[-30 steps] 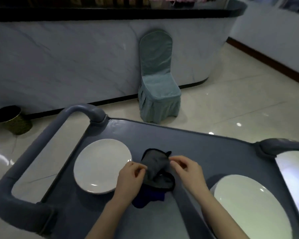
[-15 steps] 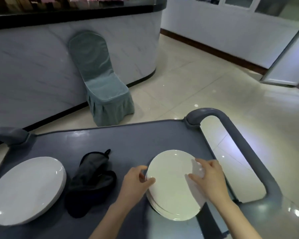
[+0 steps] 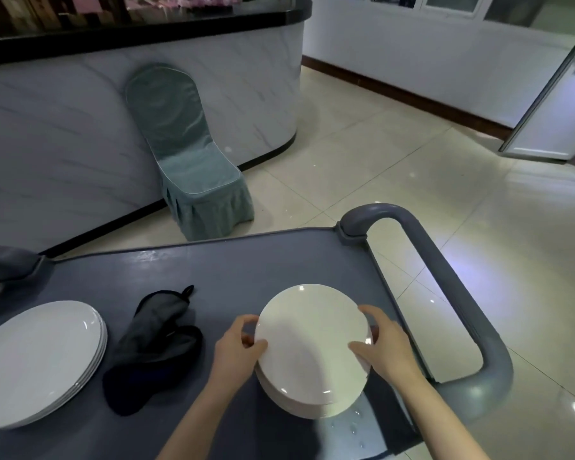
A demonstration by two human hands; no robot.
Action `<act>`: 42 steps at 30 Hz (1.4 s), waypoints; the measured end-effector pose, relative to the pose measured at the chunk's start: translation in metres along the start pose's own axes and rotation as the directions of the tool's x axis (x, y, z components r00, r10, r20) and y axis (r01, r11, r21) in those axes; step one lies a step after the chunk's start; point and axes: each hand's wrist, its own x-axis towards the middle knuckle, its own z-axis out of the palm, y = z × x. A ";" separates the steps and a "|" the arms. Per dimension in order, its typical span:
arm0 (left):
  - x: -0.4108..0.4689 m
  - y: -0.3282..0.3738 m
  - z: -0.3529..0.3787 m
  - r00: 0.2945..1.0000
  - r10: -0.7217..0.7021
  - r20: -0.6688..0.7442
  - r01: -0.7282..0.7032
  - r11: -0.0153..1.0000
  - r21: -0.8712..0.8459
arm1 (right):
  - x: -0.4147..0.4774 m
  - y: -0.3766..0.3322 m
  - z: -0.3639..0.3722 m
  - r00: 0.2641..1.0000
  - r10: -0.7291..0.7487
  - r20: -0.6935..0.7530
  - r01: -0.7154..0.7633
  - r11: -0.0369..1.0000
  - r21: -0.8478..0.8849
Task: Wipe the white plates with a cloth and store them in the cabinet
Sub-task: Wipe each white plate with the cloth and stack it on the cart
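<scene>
plate (image 3: 312, 340) raised off stack (image 3: 312, 408) — glossy white, left hand (image 3: 238, 348), right hand (image 3: 385, 348) gripping rim

Left plate stack (image 3: 37, 360) partly off-frame; right stack's lower plates (image 3: 289, 409) mostly beneath the top plate (image 3: 312, 340).

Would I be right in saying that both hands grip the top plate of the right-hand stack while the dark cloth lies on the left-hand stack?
Not quite. The head view shows the dark cloth lying on the cart between the two stacks, beside the left-hand stack, not on it. The left hand and right hand do grip the top plate of the right-hand stack.
</scene>
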 end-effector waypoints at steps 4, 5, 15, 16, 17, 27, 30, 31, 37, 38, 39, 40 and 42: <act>-0.002 0.001 -0.012 1.000 -0.003 -0.009 0.002 0.989 -0.148 | -0.001 -0.005 0.002 0.999 -0.040 0.018 0.038 0.993 0.114; -0.002 0.001 -0.016 1.000 -0.002 -0.019 -0.001 0.985 -0.173 | -0.001 -0.008 0.003 0.998 -0.059 0.021 0.056 0.986 0.155; -0.009 -0.001 -0.077 0.992 -0.064 -0.106 0.012 0.902 -0.431 | 0.002 -0.059 0.057 0.982 -0.176 0.065 0.121 0.859 0.497; -0.008 -0.003 -0.085 0.992 -0.067 -0.109 0.014 0.902 -0.431 | 0.003 -0.064 0.065 0.989 -0.144 0.045 0.101 0.851 0.515; -0.008 -0.005 -0.093 0.992 -0.069 -0.105 0.017 0.902 -0.431 | 0.004 -0.069 0.072 0.994 -0.110 0.027 0.078 0.838 0.540; 0.049 -0.061 -0.188 0.940 0.086 -0.331 -0.002 0.969 0.247 | 0.002 -0.095 0.107 0.999 0.022 0.030 -0.037 0.741 0.670; 0.080 -0.075 -0.201 0.964 0.165 -0.209 -0.046 0.878 0.477 | -0.003 -0.099 0.118 0.999 0.038 0.014 -0.038 0.744 0.667; 0.090 -0.078 -0.203 0.971 0.182 -0.158 -0.072 0.844 0.531 | -0.004 -0.101 0.122 0.999 0.049 0.004 -0.039 0.744 0.668; 0.137 -0.087 -0.207 0.989 0.144 0.038 -0.133 0.733 0.667 | -0.010 -0.115 0.143 0.995 0.094 -0.037 -0.046 0.748 0.662; 0.142 -0.088 -0.207 0.991 0.128 0.045 -0.125 0.736 0.665 | -0.011 -0.117 0.145 0.995 0.095 -0.041 -0.045 0.751 0.658; 0.146 -0.089 -0.208 0.993 0.108 0.048 -0.112 0.741 0.662 | -0.011 -0.118 0.147 0.995 0.091 -0.047 -0.038 0.758 0.651; 0.150 -0.089 -0.208 0.995 0.087 0.051 -0.099 0.745 0.660 | -0.012 -0.119 0.148 0.995 0.085 -0.054 -0.030 0.765 0.644; 0.154 -0.088 -0.209 0.996 0.070 0.060 -0.092 0.755 0.649 | -0.013 -0.121 0.152 0.994 0.085 -0.070 -0.021 0.768 0.640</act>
